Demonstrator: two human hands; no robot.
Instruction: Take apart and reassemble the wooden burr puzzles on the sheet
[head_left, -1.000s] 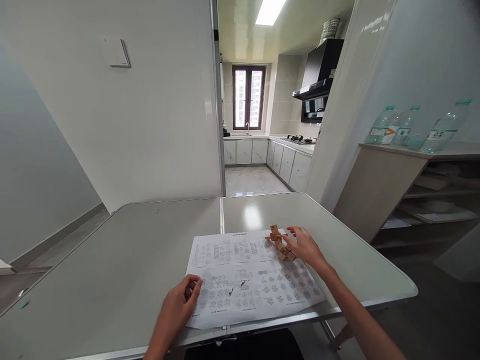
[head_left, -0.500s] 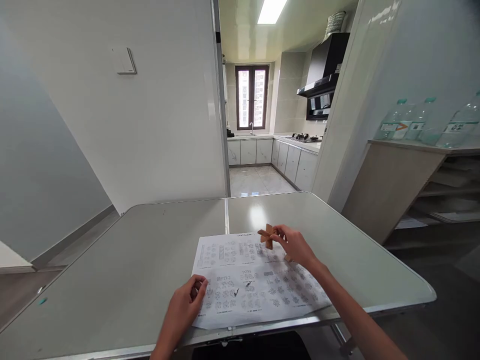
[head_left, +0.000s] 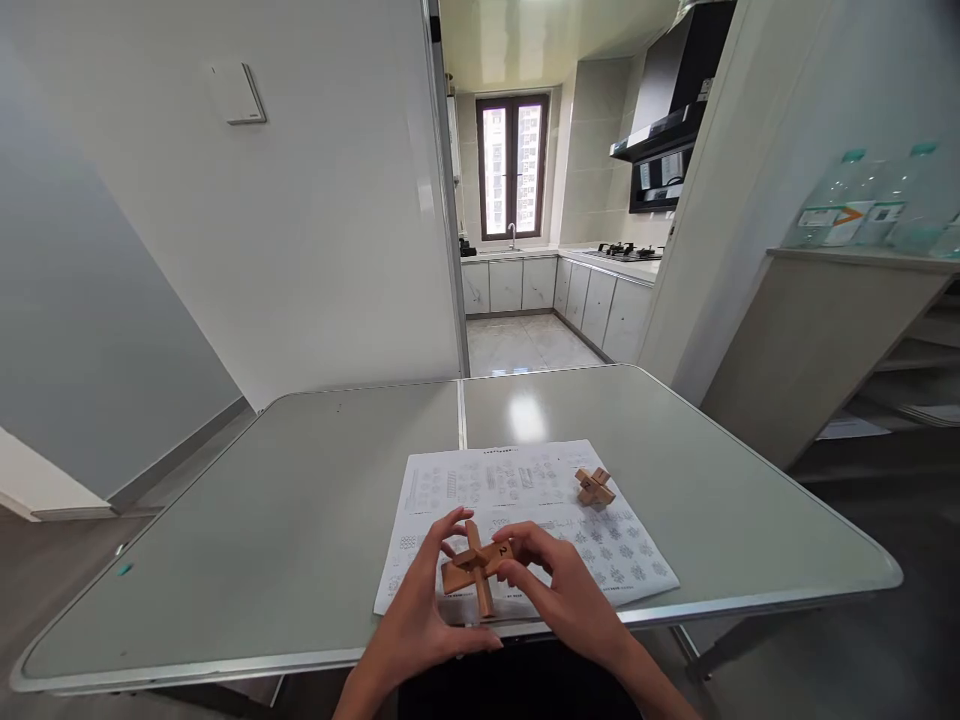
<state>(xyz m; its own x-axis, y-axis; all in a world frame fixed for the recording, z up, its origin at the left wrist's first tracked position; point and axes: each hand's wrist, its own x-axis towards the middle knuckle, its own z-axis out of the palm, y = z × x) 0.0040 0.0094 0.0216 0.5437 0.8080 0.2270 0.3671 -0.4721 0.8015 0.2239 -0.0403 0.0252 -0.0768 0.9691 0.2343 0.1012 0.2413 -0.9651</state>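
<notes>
My right hand (head_left: 555, 580) pinches a wooden interlocking burr puzzle (head_left: 478, 566) by an arm marked "2", over the near edge of the printed sheet. My left hand (head_left: 427, 600) curves around the puzzle's other side. Its fingertips are at the top end of the long bar, while the thumb stretches out below, apart from the wood. A second wooden burr puzzle (head_left: 595, 487), smaller and also numbered, rests on the right part of the sheet (head_left: 427, 470). Rows of small puzzle drawings cover that white paper, partly hidden by my hands.
A pale folding table (head_left: 300, 520) with a metal rim carries the sheet. A small green bit (head_left: 124, 569) lies near its left edge. Beyond the doorway is a kitchen with a stove (head_left: 628, 252). Plastic bottles (head_left: 825, 210) stand on a cabinet (head_left: 810, 330) at right.
My right hand has brought the wooden puzzle toward me from the sheet's far side. My left hand has left the sheet's near left edge and come around the puzzle. The second puzzle is now uncovered.
</notes>
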